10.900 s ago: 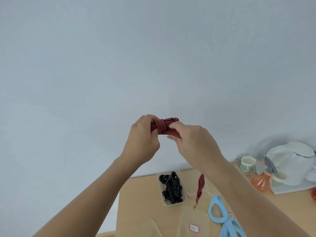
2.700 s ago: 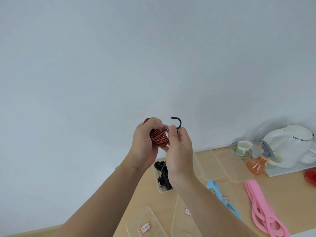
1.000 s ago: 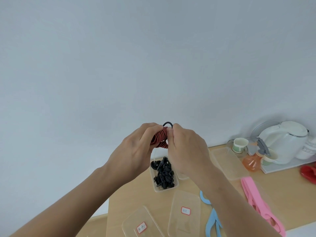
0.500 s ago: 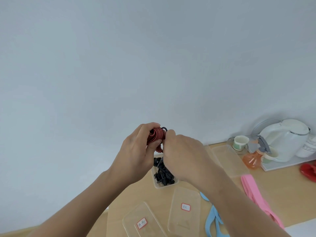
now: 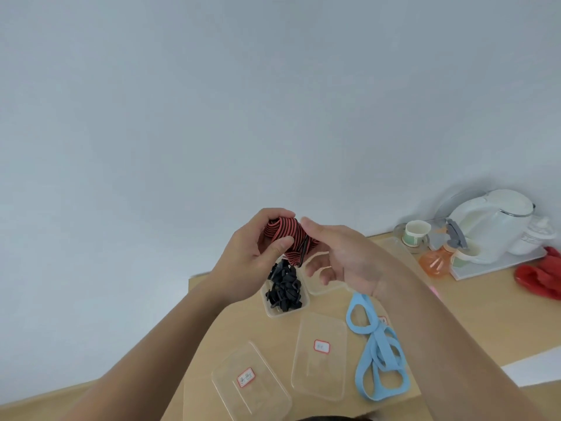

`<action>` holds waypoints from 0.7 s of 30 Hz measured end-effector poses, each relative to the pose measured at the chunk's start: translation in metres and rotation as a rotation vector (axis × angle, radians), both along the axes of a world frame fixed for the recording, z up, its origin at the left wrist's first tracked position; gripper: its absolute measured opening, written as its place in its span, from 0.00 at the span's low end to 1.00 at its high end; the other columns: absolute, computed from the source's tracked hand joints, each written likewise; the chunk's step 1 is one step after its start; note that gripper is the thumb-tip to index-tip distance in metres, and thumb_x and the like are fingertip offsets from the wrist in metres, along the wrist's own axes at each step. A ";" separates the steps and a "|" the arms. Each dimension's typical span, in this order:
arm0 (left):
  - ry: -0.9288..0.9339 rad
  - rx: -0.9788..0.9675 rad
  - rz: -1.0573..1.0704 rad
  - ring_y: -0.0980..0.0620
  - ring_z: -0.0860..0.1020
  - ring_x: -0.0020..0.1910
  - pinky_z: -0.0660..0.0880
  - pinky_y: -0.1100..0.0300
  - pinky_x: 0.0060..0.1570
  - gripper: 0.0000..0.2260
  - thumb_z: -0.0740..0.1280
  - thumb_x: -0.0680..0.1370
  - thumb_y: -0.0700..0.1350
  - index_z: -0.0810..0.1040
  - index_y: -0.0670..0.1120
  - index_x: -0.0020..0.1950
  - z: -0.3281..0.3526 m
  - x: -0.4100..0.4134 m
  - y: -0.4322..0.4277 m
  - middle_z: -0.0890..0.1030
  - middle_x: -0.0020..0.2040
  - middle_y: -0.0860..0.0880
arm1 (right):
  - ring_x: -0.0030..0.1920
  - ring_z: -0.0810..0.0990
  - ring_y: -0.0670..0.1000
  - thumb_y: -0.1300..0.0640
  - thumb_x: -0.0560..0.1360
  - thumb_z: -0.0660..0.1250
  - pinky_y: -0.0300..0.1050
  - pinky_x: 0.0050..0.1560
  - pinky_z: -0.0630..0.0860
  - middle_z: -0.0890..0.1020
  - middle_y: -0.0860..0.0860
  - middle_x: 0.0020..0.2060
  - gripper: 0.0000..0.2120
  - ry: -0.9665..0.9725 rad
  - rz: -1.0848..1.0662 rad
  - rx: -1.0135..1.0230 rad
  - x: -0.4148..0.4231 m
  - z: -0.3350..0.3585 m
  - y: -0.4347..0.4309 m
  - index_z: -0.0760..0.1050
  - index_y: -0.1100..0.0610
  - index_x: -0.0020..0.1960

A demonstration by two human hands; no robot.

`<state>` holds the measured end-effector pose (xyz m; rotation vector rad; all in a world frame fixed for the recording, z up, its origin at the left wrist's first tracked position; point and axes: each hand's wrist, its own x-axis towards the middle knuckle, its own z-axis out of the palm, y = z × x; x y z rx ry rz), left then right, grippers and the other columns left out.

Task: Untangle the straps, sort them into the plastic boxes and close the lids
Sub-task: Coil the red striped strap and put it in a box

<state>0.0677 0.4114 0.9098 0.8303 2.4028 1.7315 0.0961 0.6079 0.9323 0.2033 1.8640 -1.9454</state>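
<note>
My left hand (image 5: 253, 249) grips a rolled red-and-black striped strap (image 5: 283, 233) held up above the table, thumb pressed on its front. A black hook (image 5: 303, 253) lies against the roll. My right hand (image 5: 344, 258) is beside the roll with its palm showing, thumb straight and fingers loose, touching the roll's right end. Below them a clear plastic box (image 5: 273, 312) holds black straps (image 5: 285, 291). A second clear box (image 5: 323, 288) sits right of it, partly hidden by my right hand. A blue strap (image 5: 376, 349) lies tangled on the table.
Two clear lids with red-bordered labels (image 5: 252, 385) (image 5: 320, 357) lie on the wooden table (image 5: 485, 314). At the back right stand a white kettle (image 5: 491, 226), a paper cup (image 5: 417, 233), an orange spray bottle (image 5: 437, 259) and a red cloth (image 5: 540, 276). A sliver of pink strap (image 5: 434, 291) shows by my right forearm.
My right hand has let go of the hook and opened, palm now showing. The strap is now a tight roll with the hook tucked against it. The view has tipped down slightly.
</note>
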 end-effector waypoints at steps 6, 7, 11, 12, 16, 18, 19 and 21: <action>-0.056 0.008 -0.023 0.50 0.78 0.41 0.77 0.56 0.43 0.14 0.66 0.80 0.44 0.75 0.53 0.65 -0.022 -0.012 0.022 0.80 0.45 0.54 | 0.33 0.75 0.47 0.47 0.74 0.70 0.39 0.34 0.71 0.80 0.54 0.39 0.18 -0.052 -0.120 -0.226 -0.013 -0.032 0.015 0.80 0.62 0.54; -0.077 0.006 -0.026 0.47 0.79 0.42 0.79 0.53 0.44 0.14 0.67 0.80 0.44 0.75 0.53 0.65 -0.026 -0.016 0.026 0.81 0.46 0.52 | 0.33 0.75 0.47 0.48 0.75 0.69 0.39 0.34 0.71 0.80 0.54 0.38 0.17 -0.055 -0.130 -0.218 -0.016 -0.037 0.020 0.80 0.62 0.53; -0.278 0.011 0.024 0.47 0.84 0.45 0.82 0.49 0.54 0.14 0.68 0.82 0.46 0.76 0.53 0.68 -0.050 -0.035 0.048 0.83 0.52 0.50 | 0.35 0.77 0.48 0.49 0.80 0.68 0.39 0.36 0.75 0.82 0.54 0.40 0.15 -0.056 -0.163 0.000 -0.034 -0.059 0.041 0.82 0.62 0.54; -0.331 0.012 0.067 0.49 0.85 0.45 0.81 0.50 0.56 0.15 0.68 0.82 0.47 0.76 0.53 0.69 -0.057 -0.040 0.053 0.83 0.54 0.51 | 0.36 0.78 0.48 0.48 0.80 0.68 0.39 0.36 0.75 0.83 0.54 0.40 0.16 -0.060 -0.184 0.052 -0.039 -0.066 0.047 0.82 0.62 0.55; -0.527 0.028 0.171 0.47 0.86 0.48 0.82 0.54 0.56 0.15 0.70 0.81 0.44 0.77 0.48 0.67 -0.093 -0.062 0.072 0.83 0.59 0.47 | 0.41 0.81 0.48 0.50 0.79 0.70 0.41 0.40 0.79 0.86 0.49 0.42 0.08 -0.042 -0.175 0.256 -0.054 -0.101 0.062 0.83 0.51 0.55; -0.599 -0.007 0.202 0.45 0.85 0.48 0.82 0.61 0.51 0.13 0.70 0.81 0.41 0.78 0.44 0.66 -0.113 -0.074 0.078 0.83 0.59 0.44 | 0.43 0.82 0.46 0.51 0.76 0.74 0.45 0.47 0.81 0.86 0.46 0.43 0.06 0.008 -0.110 0.415 -0.059 -0.124 0.064 0.82 0.43 0.52; -0.623 -0.023 0.218 0.46 0.85 0.46 0.82 0.62 0.49 0.12 0.69 0.81 0.40 0.79 0.43 0.65 -0.123 -0.079 0.082 0.83 0.58 0.43 | 0.44 0.83 0.45 0.50 0.73 0.75 0.46 0.49 0.82 0.85 0.44 0.44 0.09 0.023 -0.094 0.495 -0.062 -0.136 0.063 0.80 0.43 0.52; -0.661 -0.064 0.246 0.47 0.84 0.44 0.82 0.59 0.50 0.10 0.68 0.81 0.39 0.80 0.44 0.63 -0.142 -0.090 0.091 0.85 0.56 0.43 | 0.45 0.83 0.45 0.47 0.71 0.76 0.45 0.45 0.81 0.84 0.44 0.46 0.21 0.033 -0.090 0.606 -0.069 -0.158 0.060 0.75 0.46 0.61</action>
